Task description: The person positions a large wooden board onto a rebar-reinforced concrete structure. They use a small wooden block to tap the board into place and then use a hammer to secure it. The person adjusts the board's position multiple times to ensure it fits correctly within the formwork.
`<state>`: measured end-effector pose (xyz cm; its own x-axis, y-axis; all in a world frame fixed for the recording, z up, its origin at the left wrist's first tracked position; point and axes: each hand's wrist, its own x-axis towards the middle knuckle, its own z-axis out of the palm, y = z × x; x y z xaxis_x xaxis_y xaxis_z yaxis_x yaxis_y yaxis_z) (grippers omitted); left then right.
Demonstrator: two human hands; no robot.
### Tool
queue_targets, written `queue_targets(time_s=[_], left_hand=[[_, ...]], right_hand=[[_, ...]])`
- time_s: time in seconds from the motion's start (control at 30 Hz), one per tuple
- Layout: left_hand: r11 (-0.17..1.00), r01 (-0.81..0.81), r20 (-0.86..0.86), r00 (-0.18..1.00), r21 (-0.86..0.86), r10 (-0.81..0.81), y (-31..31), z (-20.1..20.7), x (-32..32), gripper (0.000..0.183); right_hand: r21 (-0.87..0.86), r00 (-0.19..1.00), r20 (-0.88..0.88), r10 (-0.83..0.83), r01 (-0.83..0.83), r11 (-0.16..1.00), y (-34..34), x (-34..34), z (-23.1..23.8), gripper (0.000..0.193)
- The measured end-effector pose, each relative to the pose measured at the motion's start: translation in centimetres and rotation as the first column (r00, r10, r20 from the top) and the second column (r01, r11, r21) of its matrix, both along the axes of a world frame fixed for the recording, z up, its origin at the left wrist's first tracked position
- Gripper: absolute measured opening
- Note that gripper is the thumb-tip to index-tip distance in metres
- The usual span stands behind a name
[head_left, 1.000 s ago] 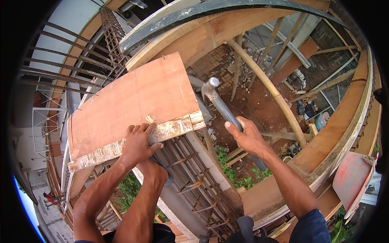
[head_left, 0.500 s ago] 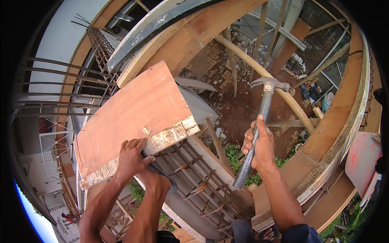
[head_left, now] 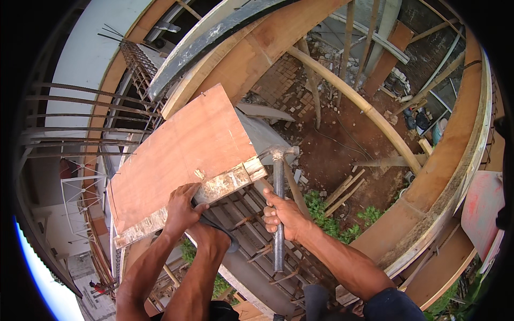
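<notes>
A plywood panel (head_left: 176, 155) with a rough wooden batten (head_left: 225, 183) along its near edge lies tilted in front of me. My left hand (head_left: 184, 207) is closed over the batten, its fingers lying across the edge. Right beside it rests my foot in a dark sandal (head_left: 229, 239). In my right hand (head_left: 285, 216) I grip a claw hammer (head_left: 279, 182) by its metal handle, held upright in the picture. The hammer's head is close to the panel's right corner; whether it touches the wood I cannot tell. A nail (head_left: 203, 94) sticks out at the panel's far edge.
Below the panel runs a steel rebar cage (head_left: 267, 251) inside formwork. Curved plywood formwork (head_left: 450, 176) sweeps around the right, and bars (head_left: 91, 112) jut in from the left. A bamboo pole (head_left: 364, 107) crosses above the rubble-strewn ground (head_left: 332, 150) far below.
My right hand has swung the hammer left and downward, toward the panel's right corner. My left hand stays on the batten; the whole view has shifted slightly.
</notes>
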<state>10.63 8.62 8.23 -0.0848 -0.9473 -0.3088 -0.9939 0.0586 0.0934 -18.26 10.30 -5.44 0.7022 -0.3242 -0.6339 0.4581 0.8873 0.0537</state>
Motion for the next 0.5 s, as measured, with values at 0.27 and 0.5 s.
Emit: queue_targets(time_s=[0.27, 0.5], left_hand=[[0.999, 0.021, 0.010, 1.000, -0.027, -0.021, 0.4, -0.3, 0.2, 0.066], [1.000, -0.018, 0.068, 0.998, 0.003, 0.018, 0.7, -0.3, -0.2, 0.067]], right_hand=[[-0.105, 0.039, -0.981, 0.189, -0.929, -0.355, -4.8, -15.1, 3.5, 0.038], [-0.553, 0.867, -0.446, -0.224, -0.070, 0.830, -7.5, -10.1, 3.8, 0.051]])
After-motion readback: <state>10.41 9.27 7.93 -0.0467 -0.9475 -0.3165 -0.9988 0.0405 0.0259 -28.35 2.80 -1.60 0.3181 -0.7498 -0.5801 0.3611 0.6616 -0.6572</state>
